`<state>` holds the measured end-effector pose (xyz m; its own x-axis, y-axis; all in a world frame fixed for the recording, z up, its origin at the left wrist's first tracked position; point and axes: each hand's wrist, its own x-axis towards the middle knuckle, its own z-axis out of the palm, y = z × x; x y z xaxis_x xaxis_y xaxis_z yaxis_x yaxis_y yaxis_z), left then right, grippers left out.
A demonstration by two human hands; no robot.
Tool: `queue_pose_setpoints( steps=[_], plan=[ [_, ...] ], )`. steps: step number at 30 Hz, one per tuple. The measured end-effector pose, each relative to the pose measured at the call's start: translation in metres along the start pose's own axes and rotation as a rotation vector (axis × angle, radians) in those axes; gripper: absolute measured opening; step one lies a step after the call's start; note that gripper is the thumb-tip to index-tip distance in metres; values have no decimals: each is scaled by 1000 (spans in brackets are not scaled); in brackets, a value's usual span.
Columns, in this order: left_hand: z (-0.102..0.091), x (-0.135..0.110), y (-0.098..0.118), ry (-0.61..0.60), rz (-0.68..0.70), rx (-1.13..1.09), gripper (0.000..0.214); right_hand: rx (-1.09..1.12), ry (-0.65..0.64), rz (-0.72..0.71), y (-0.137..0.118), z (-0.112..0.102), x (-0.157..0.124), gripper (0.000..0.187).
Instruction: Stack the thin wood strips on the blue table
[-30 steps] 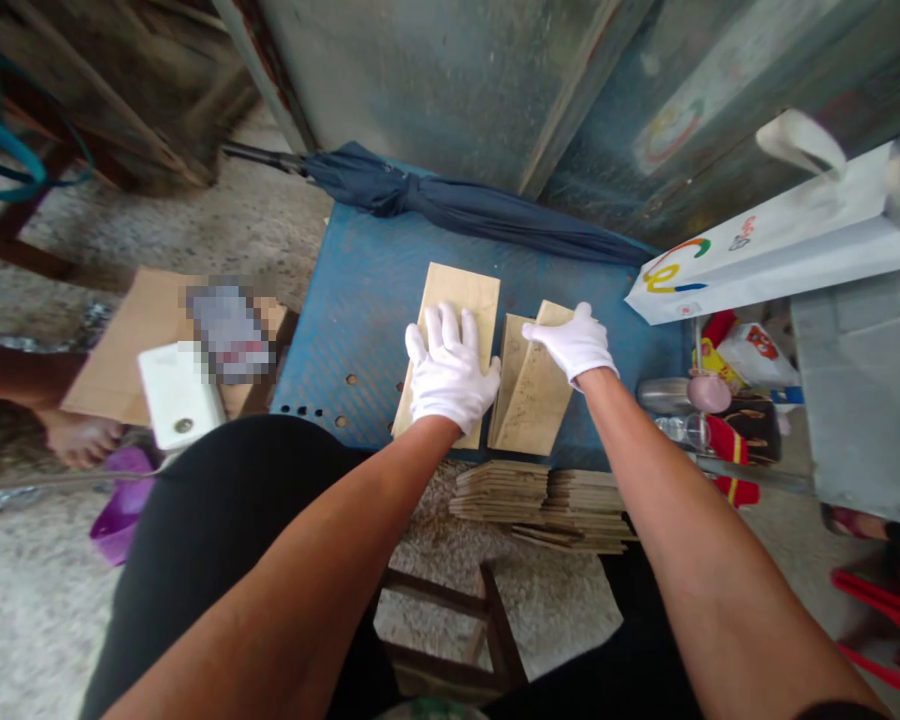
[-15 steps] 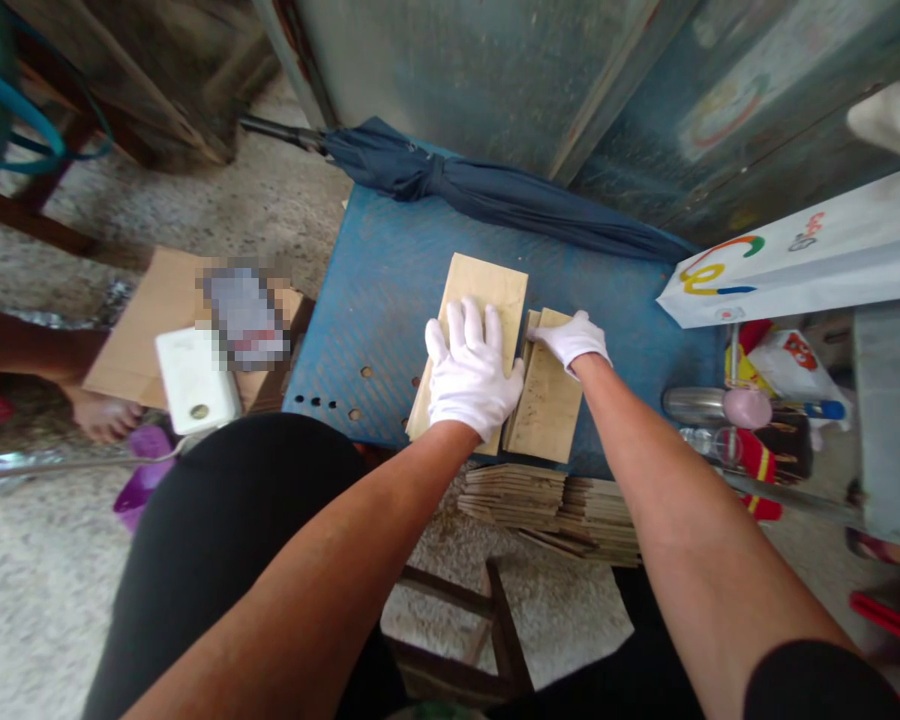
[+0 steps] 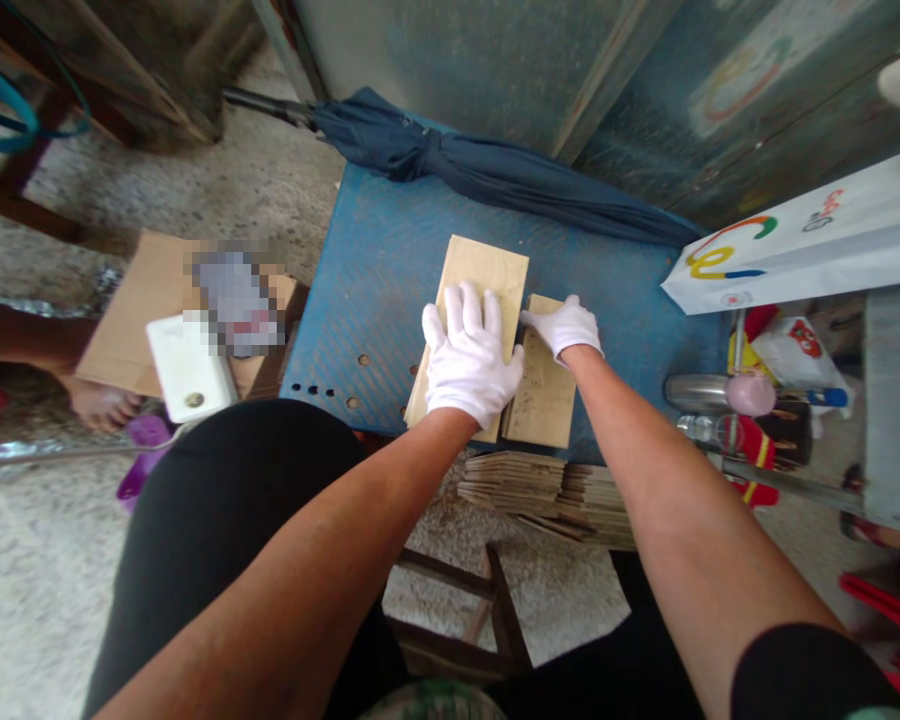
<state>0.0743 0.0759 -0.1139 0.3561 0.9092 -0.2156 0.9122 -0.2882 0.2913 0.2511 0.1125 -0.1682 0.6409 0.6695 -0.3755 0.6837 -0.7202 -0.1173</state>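
the left hand [image 3: 470,362] is pressing flat, fingers spread, on the larger board [image 3: 480,290] on the blue worktop [image 3: 375,290]. the right hand [image 3: 564,326] is curling over the smaller board's [image 3: 541,395] far end beside it. uneven pressure is likely risking the boards slipping out of line.

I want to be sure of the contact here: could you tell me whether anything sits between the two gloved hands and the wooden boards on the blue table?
Nothing visible does. The left hand lies flat on the larger board, and the right hand rests on the smaller board beside it. The umbrella lies behind, at the table's far edge.
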Motion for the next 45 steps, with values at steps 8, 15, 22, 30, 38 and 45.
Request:
queue_pose_setpoints(
  steps=[8, 15, 22, 30, 38, 45],
  plan=[
    [2, 2, 0, -6, -19, -40, 86, 298, 241, -50, 11, -22, 3, 68],
    [3, 2, 0, 12, -3, -42, 87, 525, 243, 93, 86, -6, -106, 89],
    [5, 3, 0, 44, 8, -58, 88, 423, 109, 269, 140, 56, -259, 121],
    [4, 2, 1, 23, 2, -68, 90, 288, 21, 288, 135, 104, -282, 137],
    [-1, 0, 2, -5, -1, -49, 88, 241, 25, 298, 127, 120, -279, 152],
    [2, 1, 1, 17, -5, -34, 88, 260, 82, 315, 117, 136, -279, 152]
  ],
)
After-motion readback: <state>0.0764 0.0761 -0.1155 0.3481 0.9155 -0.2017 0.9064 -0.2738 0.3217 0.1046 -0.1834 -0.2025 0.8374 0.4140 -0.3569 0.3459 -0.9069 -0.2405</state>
